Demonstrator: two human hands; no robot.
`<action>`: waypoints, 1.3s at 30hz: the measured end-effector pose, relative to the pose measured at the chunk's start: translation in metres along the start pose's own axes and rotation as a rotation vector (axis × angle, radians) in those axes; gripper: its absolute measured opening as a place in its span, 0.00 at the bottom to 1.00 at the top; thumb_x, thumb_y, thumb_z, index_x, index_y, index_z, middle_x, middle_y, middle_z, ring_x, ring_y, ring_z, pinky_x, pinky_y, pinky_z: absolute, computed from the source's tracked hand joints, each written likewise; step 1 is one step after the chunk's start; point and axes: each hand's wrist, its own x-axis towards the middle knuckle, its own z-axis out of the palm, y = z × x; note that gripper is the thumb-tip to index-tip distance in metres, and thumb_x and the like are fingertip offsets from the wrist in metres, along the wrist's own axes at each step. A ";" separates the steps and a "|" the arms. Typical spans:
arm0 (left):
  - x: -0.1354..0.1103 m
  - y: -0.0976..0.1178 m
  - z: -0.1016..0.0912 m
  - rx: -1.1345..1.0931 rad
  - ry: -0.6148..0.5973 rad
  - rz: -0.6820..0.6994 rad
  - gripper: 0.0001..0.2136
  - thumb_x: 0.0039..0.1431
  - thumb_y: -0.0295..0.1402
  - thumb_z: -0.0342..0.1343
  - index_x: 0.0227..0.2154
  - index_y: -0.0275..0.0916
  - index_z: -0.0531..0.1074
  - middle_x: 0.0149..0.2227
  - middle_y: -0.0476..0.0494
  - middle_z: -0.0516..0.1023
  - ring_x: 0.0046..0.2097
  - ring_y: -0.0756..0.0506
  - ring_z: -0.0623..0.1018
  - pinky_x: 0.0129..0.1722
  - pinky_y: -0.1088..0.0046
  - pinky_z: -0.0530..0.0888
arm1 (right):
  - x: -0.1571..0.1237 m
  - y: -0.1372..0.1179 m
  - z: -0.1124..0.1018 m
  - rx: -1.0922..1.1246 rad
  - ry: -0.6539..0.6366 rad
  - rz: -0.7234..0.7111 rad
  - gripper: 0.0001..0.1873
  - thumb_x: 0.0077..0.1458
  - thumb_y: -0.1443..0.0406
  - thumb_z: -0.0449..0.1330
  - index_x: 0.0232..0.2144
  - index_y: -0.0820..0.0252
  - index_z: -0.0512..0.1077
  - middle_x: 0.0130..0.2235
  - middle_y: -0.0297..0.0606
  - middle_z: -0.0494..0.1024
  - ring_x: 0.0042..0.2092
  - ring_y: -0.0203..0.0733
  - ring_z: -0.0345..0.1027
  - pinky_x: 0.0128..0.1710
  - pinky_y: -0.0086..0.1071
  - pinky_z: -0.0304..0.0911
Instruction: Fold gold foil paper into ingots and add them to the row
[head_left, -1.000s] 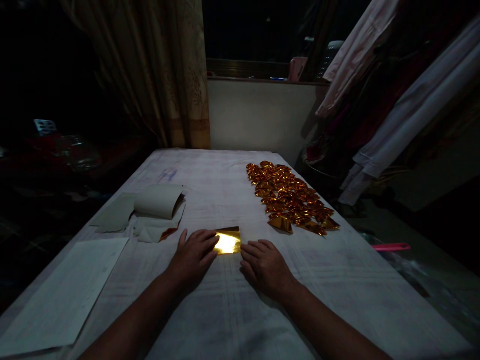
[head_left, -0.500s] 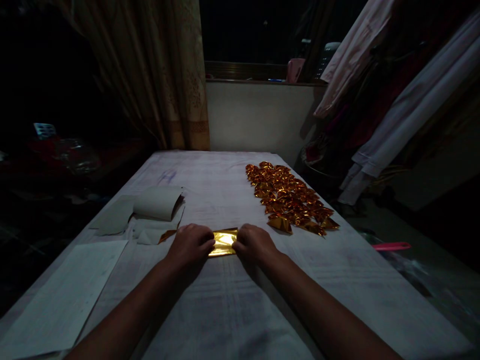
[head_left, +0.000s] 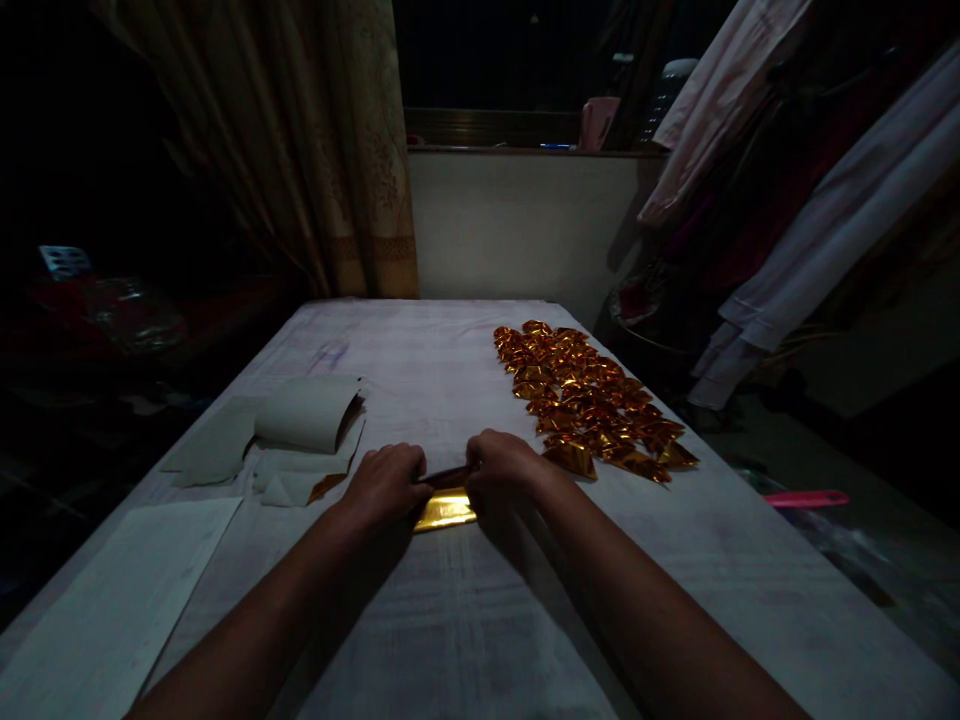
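Note:
Between my hands lies a folded piece of shiny gold foil paper (head_left: pixel 445 510) on the pale tablecloth (head_left: pixel 442 640). Its far edge is lifted and looks dark. My left hand (head_left: pixel 386 487) pinches that edge at its left end, fingers closed. At the right end my right hand (head_left: pixel 501 465) grips the same edge, its fingers also closed. Part of the foil is hidden under the fingers. Right of my right hand sits a pile of folded gold foil pieces (head_left: pixel 585 395), the nearest one close to the wrist.
Left of my hands are a curled grey-white sheet (head_left: pixel 307 415) and smaller torn pieces. A flat white paper (head_left: pixel 112 600) lies at the table's left front. Beyond the right edge is a pink handle (head_left: pixel 806 498). A curtain (head_left: pixel 352 180) hangs behind, clothes (head_left: pixel 810 220) at right.
My hands have raised the foil's far edge, which now stands up dark, while the gold part lies nearer me. The view has shifted slightly.

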 end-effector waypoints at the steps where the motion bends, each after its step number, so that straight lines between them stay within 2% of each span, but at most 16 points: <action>1: 0.002 0.000 0.000 -0.017 -0.003 -0.002 0.05 0.56 0.34 0.57 0.36 0.44 0.74 0.37 0.45 0.80 0.41 0.40 0.78 0.38 0.67 0.69 | 0.003 0.003 0.001 0.017 0.022 0.001 0.07 0.46 0.65 0.68 0.33 0.52 0.80 0.37 0.35 0.81 0.38 0.43 0.74 0.31 0.28 0.60; 3: 0.009 -0.001 0.000 -0.086 0.015 -0.020 0.07 0.60 0.35 0.55 0.40 0.44 0.74 0.37 0.47 0.81 0.39 0.42 0.79 0.36 0.68 0.69 | 0.009 0.008 0.005 0.047 0.084 0.011 0.06 0.52 0.65 0.65 0.34 0.52 0.79 0.36 0.33 0.82 0.39 0.41 0.74 0.32 0.28 0.60; 5: 0.018 0.000 0.002 -0.153 0.092 -0.052 0.12 0.62 0.34 0.54 0.47 0.44 0.72 0.40 0.45 0.82 0.41 0.41 0.80 0.38 0.68 0.71 | 0.017 0.012 0.010 0.066 0.164 0.032 0.08 0.56 0.64 0.61 0.39 0.52 0.78 0.40 0.35 0.82 0.42 0.42 0.74 0.35 0.29 0.60; 7: 0.028 0.002 0.007 -0.150 0.226 -0.061 0.18 0.62 0.31 0.54 0.55 0.42 0.70 0.48 0.41 0.80 0.49 0.40 0.78 0.46 0.65 0.72 | 0.026 0.014 0.016 0.081 0.244 0.047 0.11 0.60 0.64 0.58 0.45 0.53 0.76 0.43 0.37 0.82 0.44 0.43 0.74 0.38 0.31 0.61; 10: 0.035 0.006 0.023 -0.044 0.379 0.017 0.22 0.61 0.29 0.55 0.58 0.39 0.68 0.61 0.36 0.71 0.62 0.37 0.69 0.61 0.59 0.65 | 0.039 0.017 0.030 0.102 0.366 0.017 0.16 0.62 0.66 0.57 0.52 0.54 0.72 0.46 0.39 0.81 0.47 0.44 0.73 0.44 0.32 0.62; 13: 0.036 0.005 0.042 0.008 0.308 0.118 0.18 0.66 0.33 0.50 0.58 0.43 0.70 0.66 0.40 0.66 0.67 0.36 0.63 0.66 0.51 0.57 | 0.045 0.021 0.043 0.095 0.474 -0.038 0.18 0.64 0.66 0.55 0.55 0.58 0.71 0.49 0.43 0.79 0.51 0.46 0.71 0.50 0.35 0.62; 18: 0.035 0.000 0.056 0.013 0.233 0.078 0.21 0.69 0.35 0.46 0.63 0.43 0.64 0.68 0.40 0.64 0.70 0.35 0.59 0.68 0.43 0.50 | 0.046 0.017 0.056 0.065 0.588 -0.118 0.22 0.63 0.68 0.55 0.59 0.59 0.69 0.59 0.48 0.72 0.60 0.50 0.63 0.59 0.43 0.57; 20: 0.036 0.000 0.055 0.015 0.235 0.068 0.22 0.69 0.36 0.45 0.64 0.42 0.63 0.68 0.39 0.63 0.71 0.34 0.57 0.68 0.41 0.47 | 0.046 0.012 0.058 0.047 0.556 -0.146 0.23 0.65 0.65 0.54 0.61 0.59 0.67 0.64 0.49 0.67 0.65 0.51 0.56 0.64 0.47 0.52; 23: 0.037 0.001 0.052 0.027 0.223 0.036 0.23 0.69 0.39 0.45 0.65 0.42 0.63 0.68 0.40 0.63 0.72 0.31 0.51 0.67 0.37 0.42 | 0.047 0.007 0.059 0.003 0.420 -0.104 0.26 0.67 0.61 0.52 0.65 0.61 0.62 0.69 0.50 0.58 0.70 0.55 0.46 0.67 0.54 0.44; 28: 0.039 -0.007 0.049 0.050 0.147 -0.001 0.27 0.67 0.44 0.47 0.67 0.42 0.60 0.70 0.39 0.58 0.72 0.29 0.47 0.66 0.34 0.40 | 0.045 0.008 0.057 -0.031 0.286 -0.002 0.29 0.70 0.56 0.47 0.68 0.59 0.57 0.72 0.49 0.50 0.72 0.56 0.40 0.67 0.61 0.38; 35: 0.042 -0.022 0.042 0.073 0.043 0.001 0.33 0.66 0.49 0.47 0.69 0.39 0.54 0.71 0.36 0.52 0.73 0.29 0.45 0.66 0.36 0.40 | 0.040 0.018 0.058 -0.058 0.353 0.061 0.28 0.69 0.60 0.49 0.68 0.60 0.58 0.71 0.50 0.53 0.72 0.56 0.42 0.67 0.60 0.39; 37: 0.042 -0.022 0.041 0.081 0.029 -0.008 0.33 0.66 0.48 0.47 0.69 0.38 0.54 0.72 0.35 0.51 0.73 0.29 0.45 0.66 0.35 0.41 | 0.036 0.018 0.058 -0.060 0.406 0.024 0.28 0.68 0.63 0.49 0.68 0.62 0.57 0.71 0.50 0.52 0.72 0.55 0.41 0.68 0.59 0.37; 39: 0.042 -0.022 0.043 0.089 0.051 -0.006 0.33 0.66 0.49 0.47 0.69 0.38 0.55 0.72 0.35 0.51 0.72 0.29 0.46 0.66 0.36 0.42 | 0.029 0.016 0.058 -0.061 0.455 -0.080 0.28 0.68 0.65 0.48 0.68 0.63 0.56 0.71 0.48 0.52 0.72 0.52 0.40 0.69 0.57 0.34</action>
